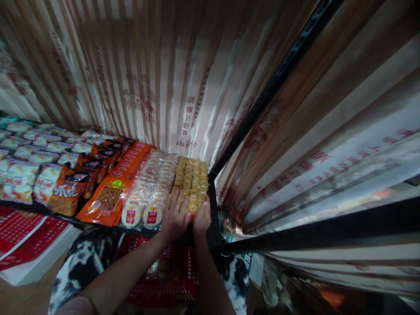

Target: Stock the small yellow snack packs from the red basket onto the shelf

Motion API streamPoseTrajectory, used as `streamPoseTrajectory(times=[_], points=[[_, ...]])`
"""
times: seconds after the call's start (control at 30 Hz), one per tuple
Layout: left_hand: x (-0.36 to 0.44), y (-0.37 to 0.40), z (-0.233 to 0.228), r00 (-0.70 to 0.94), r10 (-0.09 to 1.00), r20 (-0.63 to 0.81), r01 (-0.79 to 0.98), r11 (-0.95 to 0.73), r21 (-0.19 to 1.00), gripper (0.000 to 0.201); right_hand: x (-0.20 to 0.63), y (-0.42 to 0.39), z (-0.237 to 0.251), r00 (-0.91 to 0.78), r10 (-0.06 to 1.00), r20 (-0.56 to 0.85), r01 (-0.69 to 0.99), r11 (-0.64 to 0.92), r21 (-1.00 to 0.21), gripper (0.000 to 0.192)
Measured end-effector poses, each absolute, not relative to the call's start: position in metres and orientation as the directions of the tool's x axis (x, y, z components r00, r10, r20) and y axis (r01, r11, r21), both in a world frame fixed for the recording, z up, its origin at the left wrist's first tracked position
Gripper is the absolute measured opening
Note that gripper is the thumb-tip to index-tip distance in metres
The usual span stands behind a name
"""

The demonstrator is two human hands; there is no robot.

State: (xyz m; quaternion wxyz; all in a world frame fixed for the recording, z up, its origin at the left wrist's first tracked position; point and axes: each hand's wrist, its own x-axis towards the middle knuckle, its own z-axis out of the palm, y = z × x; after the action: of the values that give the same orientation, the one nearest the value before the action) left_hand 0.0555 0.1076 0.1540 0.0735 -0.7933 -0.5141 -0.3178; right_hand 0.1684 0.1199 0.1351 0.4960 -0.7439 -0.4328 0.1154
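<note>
Several rows of small yellow wrapped snack packets (193,175) stand at the right end of a dark shelf (215,218). My left hand (175,214) lies over the front left of these packets, its fingers stretched forward along them and its thumb toward the middle. At the front right corner, my right hand (201,216) presses in from the side, fingers bent around the edge. Between them the hands hold the front packets, part of which they hide. Left of my left hand lie long clear packs of round white rice crackers (152,210), touching the yellow rows.
Orange bags of stick snacks (110,192) and white-and-orange snack bags (62,188) fill the shelf farther left. A dark pole (262,100) slants up at the right corner; a dark bar (315,227) runs right. Pleated printed curtains (183,78) hang behind. Below stand red baskets (164,284).
</note>
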Motion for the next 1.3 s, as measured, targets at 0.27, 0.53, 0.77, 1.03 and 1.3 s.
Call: streamPoseTrajectory(times=[0.27, 0.53, 0.77, 1.03, 1.3], points=[[0.052, 0.104, 0.149, 0.382, 0.648, 0.659, 0.805, -0.583, 0.106, 0.040, 0.173, 0.118, 0.139, 0.575, 0.796, 0.191, 0.469, -0.129, -0.874, 0.069], [0.053, 0.103, 0.149, 0.353, 0.707, 0.613, 0.831, -0.538, 0.141, 0.045, 0.181, 0.120, 0.143, 0.584, 0.797, 0.156, 0.432, -0.142, -0.891, 0.065], [0.057, 0.106, 0.149, 0.344, 0.748, 0.567, 0.862, -0.492, 0.126, 0.049, 0.169, 0.129, 0.138, 0.591, 0.784, 0.188, 0.426, -0.105, -0.899, 0.067], [0.054, 0.104, 0.147, 0.391, 0.654, 0.647, 0.824, -0.562, 0.070, 0.042, 0.177, 0.123, 0.155, 0.519, 0.854, 0.042, 0.339, -0.161, -0.927, 0.065], [0.055, 0.105, 0.148, 0.418, 0.642, 0.643, 0.806, -0.588, 0.063, 0.041, 0.178, 0.127, 0.151, 0.563, 0.820, 0.105, 0.385, -0.147, -0.911, 0.064]])
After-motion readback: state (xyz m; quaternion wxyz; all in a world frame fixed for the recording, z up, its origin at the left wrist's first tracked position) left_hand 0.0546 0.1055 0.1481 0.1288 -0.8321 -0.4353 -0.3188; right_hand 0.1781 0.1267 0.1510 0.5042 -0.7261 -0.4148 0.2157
